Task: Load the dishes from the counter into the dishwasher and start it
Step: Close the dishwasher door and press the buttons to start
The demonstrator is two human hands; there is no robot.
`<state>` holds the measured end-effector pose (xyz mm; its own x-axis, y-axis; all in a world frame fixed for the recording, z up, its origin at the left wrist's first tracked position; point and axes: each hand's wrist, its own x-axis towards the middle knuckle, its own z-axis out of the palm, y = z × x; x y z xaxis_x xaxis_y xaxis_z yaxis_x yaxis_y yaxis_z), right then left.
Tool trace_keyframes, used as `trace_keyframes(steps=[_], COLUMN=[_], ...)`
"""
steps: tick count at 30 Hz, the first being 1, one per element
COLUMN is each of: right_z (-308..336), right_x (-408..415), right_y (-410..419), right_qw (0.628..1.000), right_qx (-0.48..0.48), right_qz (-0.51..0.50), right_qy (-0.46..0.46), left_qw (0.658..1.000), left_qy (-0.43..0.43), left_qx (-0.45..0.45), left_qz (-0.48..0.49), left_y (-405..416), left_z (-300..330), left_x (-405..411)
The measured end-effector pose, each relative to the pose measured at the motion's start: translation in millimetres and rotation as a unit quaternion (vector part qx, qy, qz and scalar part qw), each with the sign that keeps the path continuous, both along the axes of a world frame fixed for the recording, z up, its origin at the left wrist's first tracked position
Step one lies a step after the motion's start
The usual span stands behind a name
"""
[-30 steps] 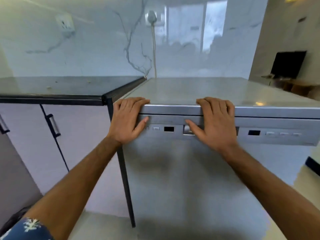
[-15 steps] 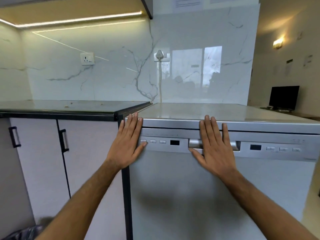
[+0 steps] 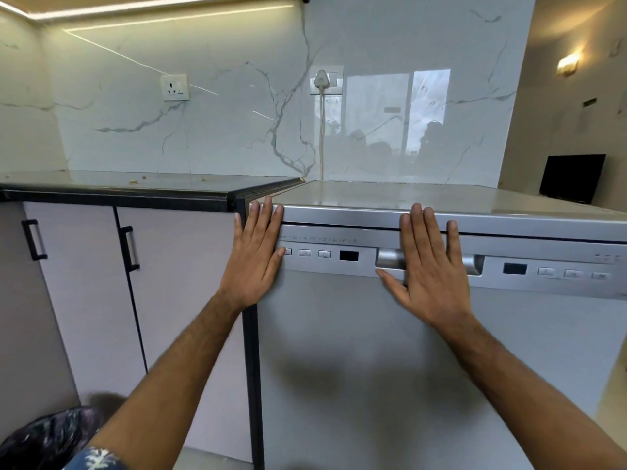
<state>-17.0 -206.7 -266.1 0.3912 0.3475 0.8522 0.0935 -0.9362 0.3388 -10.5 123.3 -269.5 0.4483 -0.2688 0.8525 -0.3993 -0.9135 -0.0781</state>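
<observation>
A silver dishwasher [image 3: 373,351] stands in front of me with its door closed against the body. My left hand [image 3: 256,254] lies flat with straight fingers on the door's upper left corner, the thumb beside the leftmost button of the control panel [image 3: 315,253]. My right hand [image 3: 429,266] presses flat over the recessed door handle [image 3: 390,258], fingertips reaching the top rim. No dishes are in view.
A dark-edged counter [image 3: 118,184] adjoins the dishwasher on the left, above pale cupboard doors with black handles [image 3: 130,247]. A plugged-in cord [image 3: 321,130] runs down the marble wall. A dark bag [image 3: 51,435] lies at the lower left. A black screen [image 3: 570,178] stands far right.
My fingers were curled over the dishwasher's top edge; both hands now lie flat and straight against the door front. The view has tilted upward, showing more wall.
</observation>
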Motion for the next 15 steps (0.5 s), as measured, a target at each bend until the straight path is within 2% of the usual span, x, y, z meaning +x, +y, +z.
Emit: trace_keyframes(steps=[10,15], right_z=[-2,-3], right_x=[0,3], right_y=[-1,-2], right_qw=[1.0,0.999], right_qx=[-0.003,-0.004], right_qz=[0.007,0.013], right_qy=[-0.019,-0.03], left_qw=[0.992,0.99], left_qy=[-0.012,-0.032], left_qx=[0.029,0.023], left_qz=[0.125,0.137], left_y=[-33,-35], left_z=[-26,-29], left_x=[-2,5])
